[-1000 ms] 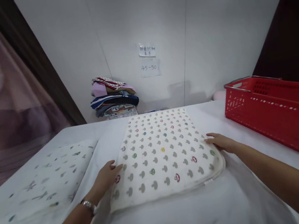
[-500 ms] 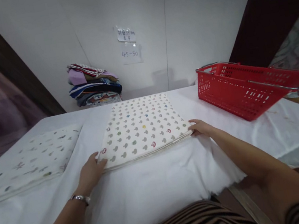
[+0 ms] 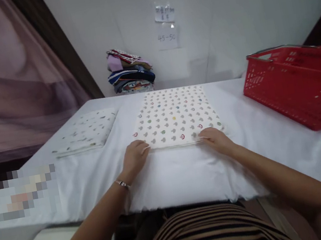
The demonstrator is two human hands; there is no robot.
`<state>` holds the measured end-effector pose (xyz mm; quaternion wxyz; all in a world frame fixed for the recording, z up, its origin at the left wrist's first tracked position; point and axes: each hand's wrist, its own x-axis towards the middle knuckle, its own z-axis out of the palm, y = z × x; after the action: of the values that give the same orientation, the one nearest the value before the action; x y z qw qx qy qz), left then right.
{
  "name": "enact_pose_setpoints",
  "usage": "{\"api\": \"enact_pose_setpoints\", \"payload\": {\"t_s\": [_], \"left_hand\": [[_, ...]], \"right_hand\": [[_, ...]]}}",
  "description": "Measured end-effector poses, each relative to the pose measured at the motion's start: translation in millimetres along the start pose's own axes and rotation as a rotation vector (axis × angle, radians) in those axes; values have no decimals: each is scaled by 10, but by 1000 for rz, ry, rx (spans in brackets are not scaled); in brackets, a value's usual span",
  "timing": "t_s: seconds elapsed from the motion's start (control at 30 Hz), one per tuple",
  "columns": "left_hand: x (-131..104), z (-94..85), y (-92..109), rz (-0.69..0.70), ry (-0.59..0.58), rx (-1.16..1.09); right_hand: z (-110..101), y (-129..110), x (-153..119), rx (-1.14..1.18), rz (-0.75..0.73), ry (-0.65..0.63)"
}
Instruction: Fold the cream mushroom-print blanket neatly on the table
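Note:
A folded white cloth printed with small mushrooms (image 3: 174,113) lies flat on the white-covered table in front of me. My left hand (image 3: 137,153) grips its near edge toward the left corner, fingers closed over the fabric. On the right, my right hand (image 3: 213,137) pinches the same near edge a little in from the corner. The fingertips of both hands are partly hidden by the cloth. A second folded white cloth with a scattered leaf-like print (image 3: 88,130) rests to the left, apart from my hands.
A red plastic basket (image 3: 294,88) stands on the table at the right. Behind the table's far edge is a stack of folded fabrics (image 3: 131,71) against the wall. A pink curtain (image 3: 1,81) hangs at the left. The white tablecloth (image 3: 182,174) reaches the near edge.
My hands have shifted from the cloth's near corners inward along its near edge, closer together. The view has turned left, so the basket and stack appear farther right.

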<state>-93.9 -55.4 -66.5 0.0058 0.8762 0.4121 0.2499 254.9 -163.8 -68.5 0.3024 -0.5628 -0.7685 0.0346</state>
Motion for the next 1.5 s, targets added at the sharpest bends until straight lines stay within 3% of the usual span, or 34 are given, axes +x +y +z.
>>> {"api": "enact_pose_setpoints", "payload": {"t_s": [0.17,0.4,0.57,0.73,1.0,1.5], "left_hand": [[-77,12,96,-11,-26,5],[-121,38,-29,-67,-71,31],[-141,48,-103,-83,-43,39],[-150,48,-69,-98,2,59],[-170,108,-70,18,-44,88],[-99,121,-25,6,-108,143]], "right_hand": [[353,-499,408,49,-208,-218],[759,-870,843,-170,-236,-391],[904,-884,872,-199,-171,-383],[910,-889,894,-184,-110,-400],[876,-906,970,-14,26,-375],[997,-920,892,-105,-17,-310]]}}
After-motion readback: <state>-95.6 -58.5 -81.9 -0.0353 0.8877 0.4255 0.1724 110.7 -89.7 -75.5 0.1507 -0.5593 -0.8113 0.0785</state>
